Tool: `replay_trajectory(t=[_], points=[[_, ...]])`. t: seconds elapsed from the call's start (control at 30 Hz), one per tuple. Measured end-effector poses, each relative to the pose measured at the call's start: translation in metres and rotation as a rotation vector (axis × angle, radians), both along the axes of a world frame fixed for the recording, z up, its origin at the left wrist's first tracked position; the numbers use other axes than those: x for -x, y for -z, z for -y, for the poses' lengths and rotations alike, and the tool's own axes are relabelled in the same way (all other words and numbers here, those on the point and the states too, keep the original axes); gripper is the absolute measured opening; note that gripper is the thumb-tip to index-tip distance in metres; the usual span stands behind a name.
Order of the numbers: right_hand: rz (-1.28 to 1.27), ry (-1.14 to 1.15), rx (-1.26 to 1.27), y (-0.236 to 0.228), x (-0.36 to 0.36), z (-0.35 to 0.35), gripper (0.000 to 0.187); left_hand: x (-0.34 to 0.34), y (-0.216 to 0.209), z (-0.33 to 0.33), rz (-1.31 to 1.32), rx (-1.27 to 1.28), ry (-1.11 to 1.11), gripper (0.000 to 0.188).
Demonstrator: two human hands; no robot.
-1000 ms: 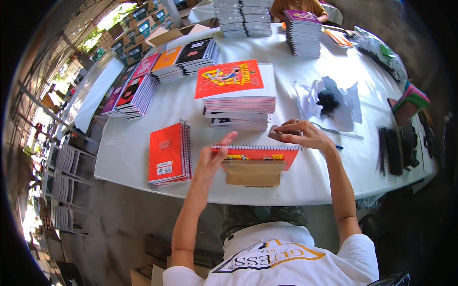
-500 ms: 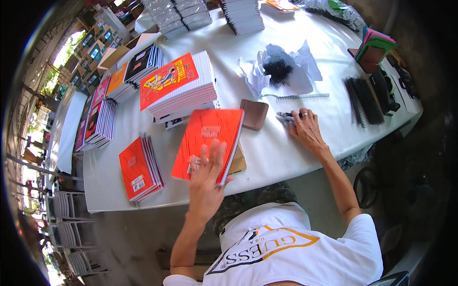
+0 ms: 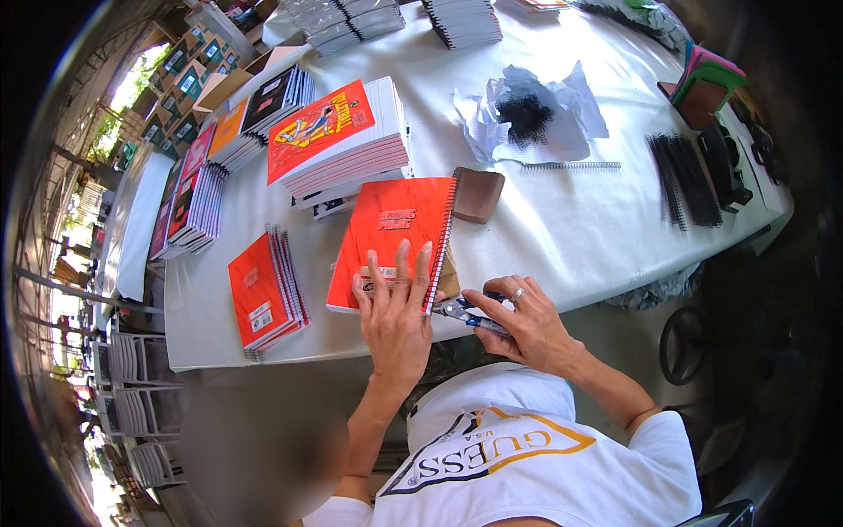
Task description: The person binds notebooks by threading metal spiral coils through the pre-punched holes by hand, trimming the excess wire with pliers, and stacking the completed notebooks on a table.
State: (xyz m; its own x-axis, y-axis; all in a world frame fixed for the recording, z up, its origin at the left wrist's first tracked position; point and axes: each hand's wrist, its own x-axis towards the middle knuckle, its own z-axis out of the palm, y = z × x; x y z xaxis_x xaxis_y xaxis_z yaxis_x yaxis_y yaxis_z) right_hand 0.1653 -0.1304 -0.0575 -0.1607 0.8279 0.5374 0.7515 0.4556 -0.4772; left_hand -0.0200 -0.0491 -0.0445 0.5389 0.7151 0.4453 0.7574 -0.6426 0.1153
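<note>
A red-orange spiral notebook [image 3: 373,202] lies at the front of the table, its dark coil along the right edge. My left hand [image 3: 395,321] rests on its lower cover, fingers spread flat. In my right hand [image 3: 536,334] are blue-handled pliers [image 3: 474,312], gripped with the jaws at the lower end of the coil; whether they bite the wire I cannot tell. Under the notebook's right side a tan board [image 3: 450,283] shows. Just beyond the coil is a brown block [image 3: 479,195]. Several similar red notebooks [image 3: 256,285] lie stacked to the left.
Behind the notebook stands a tall stack of unbound books [image 3: 338,132]. Crumpled paper [image 3: 580,105] holds tangled black coils [image 3: 525,119], with one long coil [image 3: 580,166] in front. More black coils [image 3: 680,180] lie far right. More notebook stacks [image 3: 198,206] stand at left.
My right hand has brought the pliers left and nearer to the coil's lower end. The notebook now lies flatter with its coil showing, my left hand spread on it.
</note>
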Motion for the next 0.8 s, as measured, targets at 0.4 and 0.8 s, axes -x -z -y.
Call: replay_trajectory(t=[0.4,0.8], points=[[-0.332,-0.311,0.528,-0.023,-0.045,-0.050,0.029,0.053,-0.032,-0.017,0.157,0.002,-0.044,0.062],[-0.292,0.114,0.189,-0.010,-0.037,-0.141,0.084,0.224,-0.073,-0.093,0.876,0.100,0.011,0.053]])
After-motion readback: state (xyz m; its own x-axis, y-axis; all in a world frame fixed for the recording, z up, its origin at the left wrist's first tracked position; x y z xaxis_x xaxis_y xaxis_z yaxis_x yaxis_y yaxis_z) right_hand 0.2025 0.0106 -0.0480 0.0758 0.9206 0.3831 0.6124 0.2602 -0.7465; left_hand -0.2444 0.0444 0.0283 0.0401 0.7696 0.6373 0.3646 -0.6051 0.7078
